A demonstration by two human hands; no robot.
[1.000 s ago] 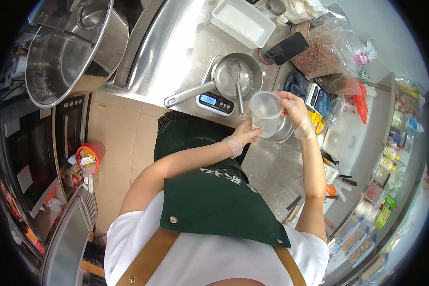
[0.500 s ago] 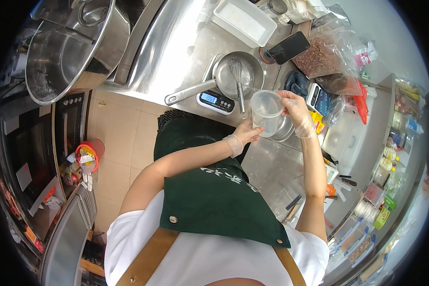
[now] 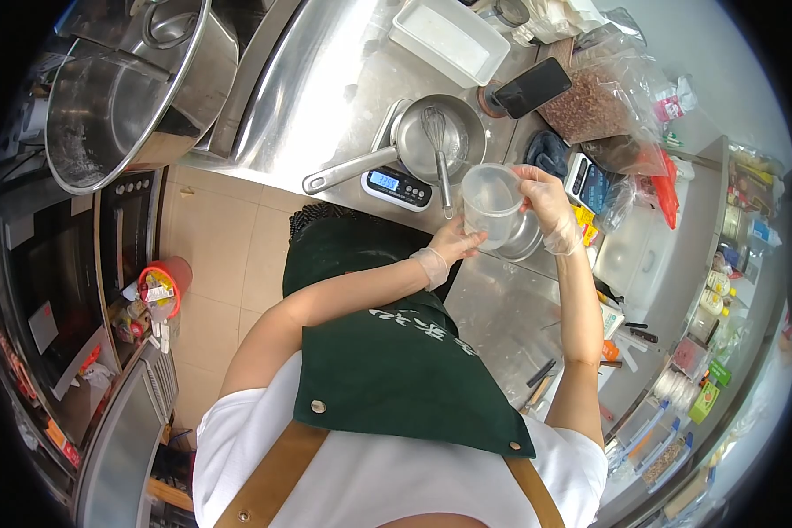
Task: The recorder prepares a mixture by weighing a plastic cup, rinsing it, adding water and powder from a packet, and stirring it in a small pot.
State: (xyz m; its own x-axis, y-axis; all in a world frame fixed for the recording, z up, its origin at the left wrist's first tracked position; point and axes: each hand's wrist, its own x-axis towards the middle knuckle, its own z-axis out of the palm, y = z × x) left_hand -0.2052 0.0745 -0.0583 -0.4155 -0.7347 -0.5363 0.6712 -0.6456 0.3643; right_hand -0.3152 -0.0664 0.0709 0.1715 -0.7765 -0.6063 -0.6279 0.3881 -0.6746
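Note:
My left hand (image 3: pixel 454 245) and my right hand (image 3: pixel 550 207), both in thin clear gloves, grip a translucent plastic jug (image 3: pixel 491 204). The right closes on its far right side near the rim; the left has its fingers low against the near side. The jug is tilted toward a long-handled steel pan (image 3: pixel 469 126), its lip beside the pan's near edge. A wire whisk (image 3: pixel 435 130) rests in the pan, its handle pointing toward me over the rim. Beneath the pan is a white digital scale (image 3: pixel 396 188) with a lit blue display. Any liquid in the jug is hard to make out.
A round metal bowl (image 3: pixel 525 239) stands behind the jug. Farther off are a white tray (image 3: pixel 450 42), a phone (image 3: pixel 533 88) and a bag of brown bits (image 3: pixel 594 104). A large mixing bowl (image 3: pixel 106 123) is at left, a red bin (image 3: pixel 178 275) below it.
The reading on the scale's display has changed. My hands and the jug stay almost where they were, with the jug shifted very slightly.

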